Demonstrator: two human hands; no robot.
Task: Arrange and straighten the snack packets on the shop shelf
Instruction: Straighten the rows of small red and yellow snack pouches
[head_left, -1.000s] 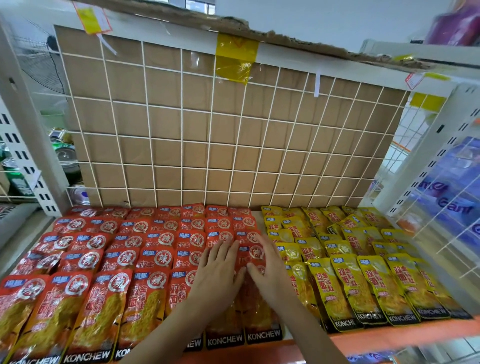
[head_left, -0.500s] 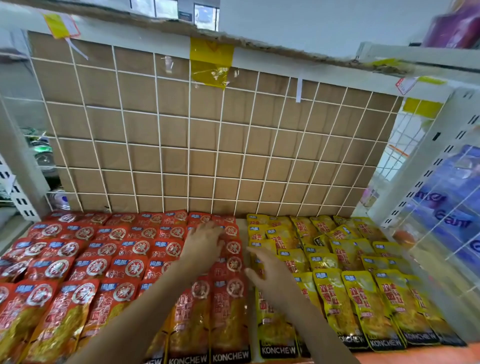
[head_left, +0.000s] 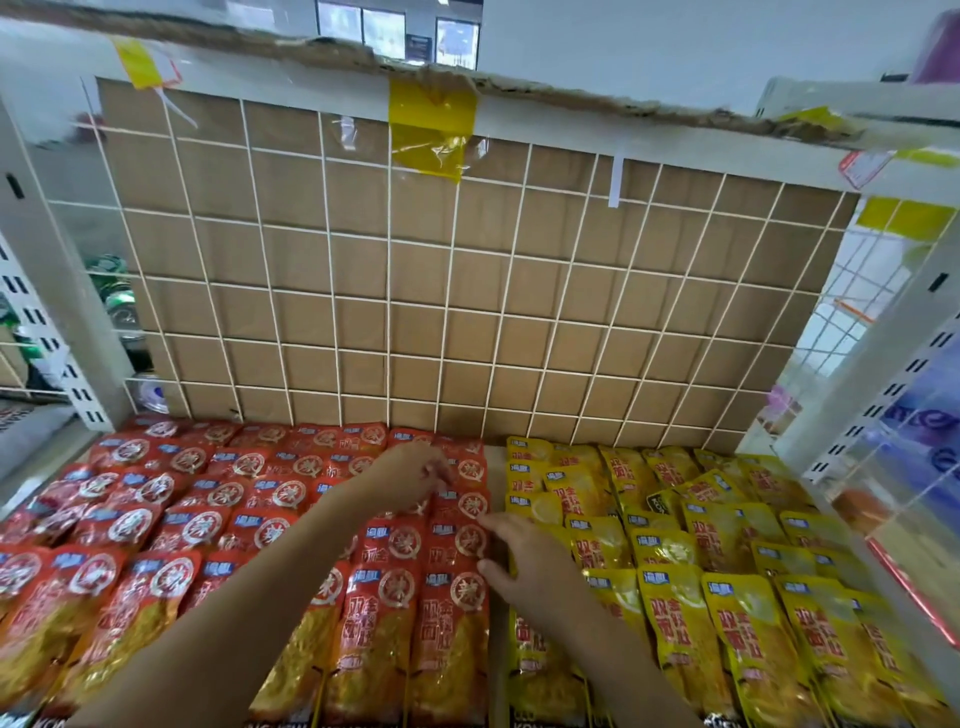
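Observation:
Red snack packets (head_left: 208, 525) lie in overlapping rows over the left half of the shelf, and yellow snack packets (head_left: 717, 571) fill the right half. My left hand (head_left: 410, 478) reaches to the far rows of red packets, its fingers curled down onto one near the rightmost red column. My right hand (head_left: 524, 561) lies at the seam between red and yellow, fingers extended and pressing against the right edge of the rightmost red column (head_left: 457, 597). A narrow bare strip of shelf (head_left: 497, 478) shows between the two colours at the back.
A white wire grid backed with brown cardboard (head_left: 467, 291) closes the rear of the shelf. White slotted uprights (head_left: 57, 332) stand at both sides. Purple and blue goods behind a wire side panel (head_left: 914, 452) sit to the right. Yellow tape (head_left: 431, 124) hangs from the top rail.
Both hands have moved from the near packets toward the back of the shelf. The left hand went furthest, onto the far red rows; the right slid along the red-yellow seam.

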